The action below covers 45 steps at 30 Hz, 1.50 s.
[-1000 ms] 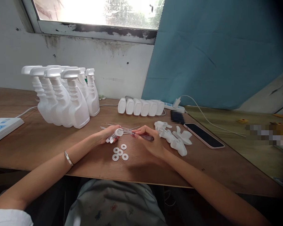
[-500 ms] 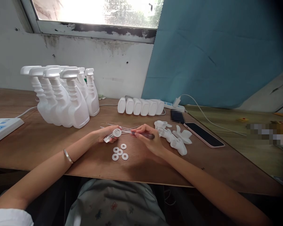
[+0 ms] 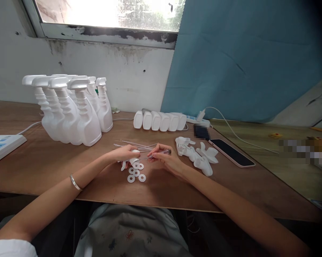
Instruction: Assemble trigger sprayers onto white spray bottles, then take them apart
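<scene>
My left hand [image 3: 123, 153] is closed around a white trigger spray head [image 3: 134, 161], its round end tilted down toward the table. A screwdriver [image 3: 164, 152] with a see-through handle is gripped in my right hand [image 3: 167, 160]. Its thin shaft points left, close to the spray head; whether the tip touches is too small to tell. Several flat white washers [image 3: 131, 179] lie on the table just below my left hand. Behind both hands thin pale tubes [image 3: 143, 147] are spread, partly hidden by the fingers.
White spray bottles [image 3: 90, 125] stand grouped at the left, by a power strip [image 3: 5, 144]. More white bottles [image 3: 156, 121] lie in a row at the back. Loose white spray-head parts [image 3: 197, 157] and a phone [image 3: 231, 152] lie to the right on the wooden table [image 3: 102, 185].
My left hand has turned the spray head so its round end faces down, nearer the washers. The screwdriver has tilted and drawn back slightly from it, its handle end now higher.
</scene>
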{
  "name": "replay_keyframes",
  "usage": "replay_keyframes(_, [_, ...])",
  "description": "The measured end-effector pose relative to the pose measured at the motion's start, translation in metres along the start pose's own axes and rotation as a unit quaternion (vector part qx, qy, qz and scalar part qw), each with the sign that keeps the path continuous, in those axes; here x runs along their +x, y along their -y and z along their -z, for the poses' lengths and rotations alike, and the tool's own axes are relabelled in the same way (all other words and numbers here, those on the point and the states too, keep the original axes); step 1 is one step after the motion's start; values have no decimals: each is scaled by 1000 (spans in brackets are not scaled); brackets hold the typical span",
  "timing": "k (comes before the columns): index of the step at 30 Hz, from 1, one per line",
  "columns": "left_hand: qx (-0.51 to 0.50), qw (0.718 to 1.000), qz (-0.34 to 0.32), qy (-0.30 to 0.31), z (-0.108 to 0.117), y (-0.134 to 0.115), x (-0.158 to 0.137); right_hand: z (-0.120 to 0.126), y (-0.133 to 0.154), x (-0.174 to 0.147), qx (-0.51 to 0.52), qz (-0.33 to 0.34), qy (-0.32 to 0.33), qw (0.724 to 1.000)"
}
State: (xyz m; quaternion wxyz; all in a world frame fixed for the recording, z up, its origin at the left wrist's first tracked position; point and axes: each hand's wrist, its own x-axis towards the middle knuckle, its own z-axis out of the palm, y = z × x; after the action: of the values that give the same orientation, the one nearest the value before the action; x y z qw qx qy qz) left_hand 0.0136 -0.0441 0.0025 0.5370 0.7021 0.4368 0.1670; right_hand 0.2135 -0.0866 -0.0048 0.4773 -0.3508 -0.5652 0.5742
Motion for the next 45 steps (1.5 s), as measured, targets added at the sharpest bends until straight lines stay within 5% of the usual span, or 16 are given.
replay_keyframes(7, [55,988,-49,-139,1,3,3,5,-9,8,51,-45,-45,997])
replay_keyframes(11, [-99,977,-17,-186,5,1,10,14,-12,14,88,-54,-119,987])
replay_keyframes(17, [-382,901,-2,-206,13,3,15,20,-16,17,107,-49,-108,987])
replay_keyframes(21, [-456,869,-8,-191,15,0,12,15,-17,15,31,-30,-86,995])
replay_keyframes(27, [-407,894,-67,-174,3,-1,9,6,-17,8,-186,65,-80,977])
replay_keyframes(35, [-225,960,-147,-76,-11,6,7,1,-18,5,-149,111,-13,983])
replay_keyframes(39, [-205,966,-150,-41,-11,8,10,5,-17,10,-152,135,-68,977])
replay_keyframes(42, [-192,970,-143,-45,-11,9,11,18,-10,15,-229,168,-164,945])
replay_keyframes(45, [-179,973,-127,-67,-10,9,11,36,2,18,-424,194,-238,852])
